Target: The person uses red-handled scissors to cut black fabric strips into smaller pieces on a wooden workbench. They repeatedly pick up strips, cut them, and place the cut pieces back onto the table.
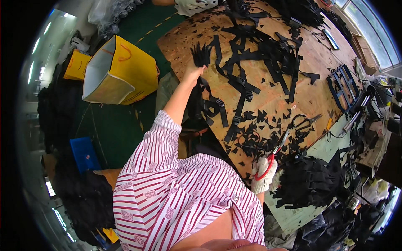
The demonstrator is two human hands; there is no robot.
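Observation:
My left hand (pixel 195 72), bare, is closed round a bundle of black webbing straps (pixel 201 54) at the table's left edge. The strap ends fan out above the fist, and lengths with buckles hang below it. My right hand (pixel 264 171), in a white knit glove, grips red-handled scissors (pixel 271 161) low over the table, the blades pointing up and away. Many small black triangular offcuts (pixel 272 121) are scattered beside the blades. A tangle of black straps (pixel 264 56) with buckles covers the middle of the wooden table (pixel 184 35).
Black-handled scissors (pixel 305 122) lie on the table, short of a dark blue frame (pixel 343 88). A heap of black straps (pixel 310 182) sits on a pale green surface at right. A yellow bag (pixel 134 73) stands open on the green floor. Another person's sleeve (pixel 194 6) shows at the top.

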